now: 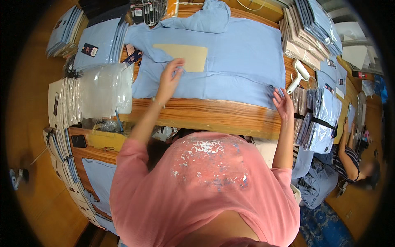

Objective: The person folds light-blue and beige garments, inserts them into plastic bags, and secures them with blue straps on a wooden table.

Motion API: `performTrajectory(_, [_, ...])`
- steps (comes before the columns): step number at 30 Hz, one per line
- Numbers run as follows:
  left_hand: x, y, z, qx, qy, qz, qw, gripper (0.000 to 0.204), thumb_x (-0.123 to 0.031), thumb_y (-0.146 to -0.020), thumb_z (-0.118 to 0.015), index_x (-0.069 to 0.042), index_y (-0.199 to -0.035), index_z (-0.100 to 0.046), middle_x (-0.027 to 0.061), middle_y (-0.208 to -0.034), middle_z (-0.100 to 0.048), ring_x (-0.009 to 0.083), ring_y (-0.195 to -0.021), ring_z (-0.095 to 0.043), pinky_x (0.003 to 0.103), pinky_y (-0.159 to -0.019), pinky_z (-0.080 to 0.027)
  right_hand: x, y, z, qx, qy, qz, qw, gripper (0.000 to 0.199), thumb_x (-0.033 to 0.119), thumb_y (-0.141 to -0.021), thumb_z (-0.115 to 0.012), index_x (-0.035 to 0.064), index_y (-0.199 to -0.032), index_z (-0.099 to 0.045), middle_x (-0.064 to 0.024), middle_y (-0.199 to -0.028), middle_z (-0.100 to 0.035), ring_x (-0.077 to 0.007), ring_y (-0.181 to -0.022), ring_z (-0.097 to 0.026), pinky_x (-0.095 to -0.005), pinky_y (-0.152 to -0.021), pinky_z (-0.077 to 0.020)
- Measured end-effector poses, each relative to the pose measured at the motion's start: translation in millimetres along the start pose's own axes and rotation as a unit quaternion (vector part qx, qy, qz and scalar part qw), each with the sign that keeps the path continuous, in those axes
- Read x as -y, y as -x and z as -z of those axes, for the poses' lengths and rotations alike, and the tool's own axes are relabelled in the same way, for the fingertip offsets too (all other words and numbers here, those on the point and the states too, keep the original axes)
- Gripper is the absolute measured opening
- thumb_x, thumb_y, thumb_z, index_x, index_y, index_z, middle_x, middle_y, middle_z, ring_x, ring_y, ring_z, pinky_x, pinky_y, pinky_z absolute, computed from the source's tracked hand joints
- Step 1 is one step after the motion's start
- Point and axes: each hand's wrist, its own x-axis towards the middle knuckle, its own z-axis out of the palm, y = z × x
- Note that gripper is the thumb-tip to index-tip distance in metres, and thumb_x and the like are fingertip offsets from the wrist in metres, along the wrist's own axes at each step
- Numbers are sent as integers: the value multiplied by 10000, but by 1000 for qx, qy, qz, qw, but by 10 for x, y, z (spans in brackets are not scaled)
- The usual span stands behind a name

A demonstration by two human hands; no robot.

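Clear bags (95, 36) holding folded clothes (327, 113) flank the spread blue garment (247, 49).

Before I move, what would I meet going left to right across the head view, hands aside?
Folded cream clothes, clear plastic bags, the spread blue garment, the white handled tool, then a person in a striped top.

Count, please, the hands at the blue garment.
2: the left hand beside the beige card, the right hand at the near right corner of the blue garment. Neither seems hidden.
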Motion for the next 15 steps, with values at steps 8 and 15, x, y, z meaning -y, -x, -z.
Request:
performTrajectory(8, [212,-781,27,253,-386,-143,875,243,-148,-780,-638,-37,-978,-553,123,-1013,-581,289,-935,-542,368,-848,-409,223,-68,-134,-48,252,22,966,281,78,-865,-534,20,-1138,-498,-128,-977,-645,-195,-809,-661,-276,-557,-557])
performTrajectory(15, [321,-832,-201,167,-488,-136,846,167,-184,-801,-620,-73,-840,-502,49,-801,-564,235,-806,-545,356,-765,-385,205,-577,275,-165,500,198,827,262,197,-786,-677,-10,-948,-673,-14,-611,-575,-72,-531,-480,-241,-499,-387])
